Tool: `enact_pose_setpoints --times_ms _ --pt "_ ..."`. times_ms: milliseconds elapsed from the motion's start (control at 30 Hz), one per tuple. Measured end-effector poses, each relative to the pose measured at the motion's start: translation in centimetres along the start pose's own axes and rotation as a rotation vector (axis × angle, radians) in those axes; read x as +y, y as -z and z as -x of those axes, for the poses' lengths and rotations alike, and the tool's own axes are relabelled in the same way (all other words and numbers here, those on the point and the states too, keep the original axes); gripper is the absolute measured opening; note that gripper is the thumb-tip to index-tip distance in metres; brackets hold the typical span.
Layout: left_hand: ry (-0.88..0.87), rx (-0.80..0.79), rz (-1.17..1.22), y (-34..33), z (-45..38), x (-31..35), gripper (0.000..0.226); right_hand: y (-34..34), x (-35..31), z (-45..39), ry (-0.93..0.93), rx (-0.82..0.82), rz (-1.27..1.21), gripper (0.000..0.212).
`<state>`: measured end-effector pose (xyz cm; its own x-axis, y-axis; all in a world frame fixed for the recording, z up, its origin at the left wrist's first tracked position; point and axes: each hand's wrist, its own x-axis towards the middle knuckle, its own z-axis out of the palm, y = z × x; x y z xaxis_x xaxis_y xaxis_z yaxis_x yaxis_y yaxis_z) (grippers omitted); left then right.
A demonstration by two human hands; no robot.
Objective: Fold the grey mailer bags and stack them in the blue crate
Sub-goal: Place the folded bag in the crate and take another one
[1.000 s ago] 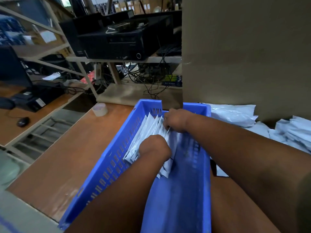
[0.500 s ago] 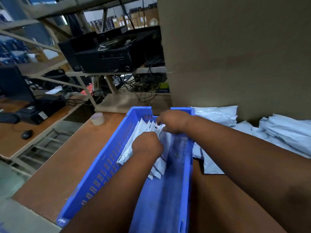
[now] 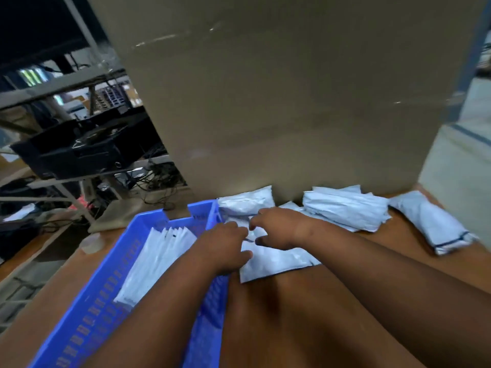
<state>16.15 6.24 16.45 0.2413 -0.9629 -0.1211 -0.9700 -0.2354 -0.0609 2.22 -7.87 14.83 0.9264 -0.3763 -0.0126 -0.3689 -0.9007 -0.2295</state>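
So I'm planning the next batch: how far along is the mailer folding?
Done: a row of folded bags stands in the blue crate. In hand: the left hand and right hand are on a flat bag beside it. Left: the loose bags behind.

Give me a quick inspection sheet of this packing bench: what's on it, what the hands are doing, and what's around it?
Surface: brown wooden table, bare in the near middle.
Job's things: blue crate on the left holding a row of folded bags; a flat mailer bag beside the crate; loose bags heaped behind it, more at far right.
Clutter: tape roll left of the crate.
Hands: left hand and right hand both on the flat mailer bag; grip unclear.
Cables: tangled wires under the shelf behind the crate.
Surroundings: large cardboard sheet standing behind; black device on metal shelving.
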Motion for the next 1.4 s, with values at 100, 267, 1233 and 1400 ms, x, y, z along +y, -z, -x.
enact_pose_setpoints --times_ms 100,267,1233,1400 --pt "-0.081 -0.029 -0.017 -1.3 -1.9 5.9 0.056 -1.3 4.9 6.5 -0.099 -0.034 -0.015 0.043" --pt "-0.211 -0.083 0.035 -4.4 -4.6 15.7 0.051 -3.4 12.4 16.6 -0.303 -0.094 -0.033 0.048" --pt "-0.394 -0.010 -0.029 -11.1 -7.1 28.4 0.060 -11.5 29.5 29.2 -0.556 0.138 -0.033 0.083" --pt "-0.409 0.105 0.039 -13.1 -1.8 26.7 0.063 -12.7 25.2 32.7 -0.340 0.053 -0.026 0.083"
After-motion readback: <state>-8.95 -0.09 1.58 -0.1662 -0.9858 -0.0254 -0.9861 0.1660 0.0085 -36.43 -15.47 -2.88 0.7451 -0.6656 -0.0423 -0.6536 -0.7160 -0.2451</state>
